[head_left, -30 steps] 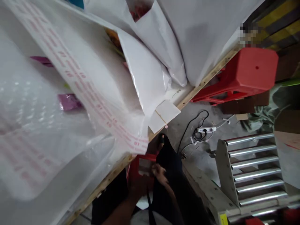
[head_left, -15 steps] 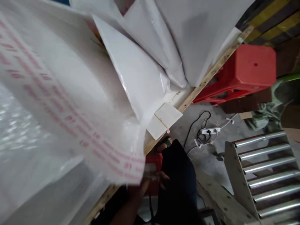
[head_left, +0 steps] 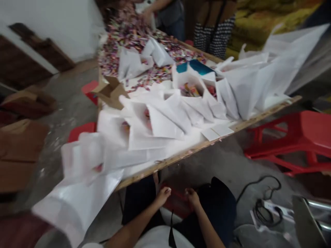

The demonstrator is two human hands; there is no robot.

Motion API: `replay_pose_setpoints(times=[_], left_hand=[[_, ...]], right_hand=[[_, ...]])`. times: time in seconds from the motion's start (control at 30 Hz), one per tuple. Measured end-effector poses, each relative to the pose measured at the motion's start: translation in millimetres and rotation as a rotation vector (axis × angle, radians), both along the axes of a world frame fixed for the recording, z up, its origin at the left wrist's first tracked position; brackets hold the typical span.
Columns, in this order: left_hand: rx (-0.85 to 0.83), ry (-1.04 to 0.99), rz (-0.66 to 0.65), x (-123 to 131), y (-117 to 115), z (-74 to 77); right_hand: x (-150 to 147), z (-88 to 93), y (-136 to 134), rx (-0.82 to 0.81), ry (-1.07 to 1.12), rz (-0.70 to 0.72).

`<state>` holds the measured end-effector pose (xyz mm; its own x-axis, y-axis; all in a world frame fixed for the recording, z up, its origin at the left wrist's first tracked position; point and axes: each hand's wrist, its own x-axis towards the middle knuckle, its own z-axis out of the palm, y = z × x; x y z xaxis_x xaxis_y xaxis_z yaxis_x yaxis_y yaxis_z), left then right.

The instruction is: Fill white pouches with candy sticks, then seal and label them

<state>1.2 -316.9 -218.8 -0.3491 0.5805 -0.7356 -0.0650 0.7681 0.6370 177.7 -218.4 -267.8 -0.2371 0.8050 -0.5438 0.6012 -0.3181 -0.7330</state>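
My left hand (head_left: 162, 197) is above my lap, below the table's front edge, its fingers curled together. A small pale spot shows at its fingertips, too blurred to name. Facing it, a short gap away, my right hand (head_left: 192, 197) is closed too, and what its fingers pinch, if anything, is hidden. Neither hand touches the table. Beyond them, several white bags (head_left: 165, 122) stand open in a row along the wooden table edge (head_left: 181, 154), some with colourful wrapped pieces inside. A flat white packet (head_left: 217, 131) lies at that edge.
A large whitish plastic sheet or bag (head_left: 77, 203) hangs off the table's left corner. Small wrapped pieces (head_left: 134, 34) are heaped at the far end, near two other people. A red stool (head_left: 310, 134) stands right, above a power strip (head_left: 281, 210). Cardboard boxes (head_left: 23, 144) are left.
My view has swung round and up, so the whole table now shows. The printed plastic no longer fills the left side. Both my hands now show clearly, apart from each other.
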Motion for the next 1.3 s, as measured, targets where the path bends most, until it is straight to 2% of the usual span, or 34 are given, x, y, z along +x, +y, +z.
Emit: replay_pose_setpoints(times=[0.13, 0.2, 0.3, 0.37, 0.4, 0.5, 0.57, 0.63, 0.73, 0.8, 0.9, 1.0, 1.13, 1.2, 1.3], left_hand=[[0.17, 0.05, 0.258, -29.7, -78.3, 32.8], [0.302, 0.157, 0.454, -42.2, -119.2, 47.7], [0.479, 0.427, 0.827, -59.1, -166.2, 69.4], [0.54, 0.58, 0.979, -69.6, -181.4, 85.7], [0.566, 0.645, 1.006, -74.6, -183.1, 94.5], [0.649, 0.787, 0.978, -87.6, -165.5, 120.4], [0.717, 0.787, 0.982, -93.5, -140.2, 134.5], [0.781, 0.706, 1.026, -96.7, -112.6, 144.5], [0.796, 0.56, 1.107, -100.9, -84.9, 152.4], [0.746, 0.5, 1.135, -108.1, -81.0, 155.4], [0.744, 0.518, 1.125, -131.6, -86.8, 161.9], [0.836, 0.568, 1.163, -167.6, -84.4, 169.9], [0.845, 0.575, 1.329, -218.7, -57.4, 174.8], [0.875, 0.577, 1.306, -242.2, -41.2, 174.9], [0.937, 0.585, 1.17, -275.0, -21.1, 173.6]], right_hand=[[-7.6, 14.2, -7.7, 0.074, 0.033, 0.101], [-16.2, 30.3, -15.2, 0.138, 0.072, 0.105], [-39.3, 73.2, -27.4, 0.276, 0.229, 0.174], [-64.3, 112.5, -31.3, 0.382, 0.335, 0.307], [-79.6, 133.3, -31.2, 0.444, 0.372, 0.377], [-131.0, 188.7, -23.4, 0.688, 0.418, 0.524], [-161.0, 212.2, -14.6, 0.87, 0.398, 0.535], [-180.9, 221.8, -4.6, 1.032, 0.333, 0.419], [-191.7, 215.3, 10.9, 1.146, 0.194, 0.192], [-191.0, 205.4, 19.2, 1.114, 0.113, 0.193], [-188.0, 197.7, 24.5, 1.005, 0.018, 0.316], [-191.6, 204.8, 20.6, 0.938, -0.086, 0.344], [-215.2, 220.7, 7.4, 0.867, -0.19, 0.308], [-234.2, 225.9, -0.3, 0.816, -0.198, 0.276], [-268.4, 231.2, -9.5, 0.709, -0.169, 0.202]])
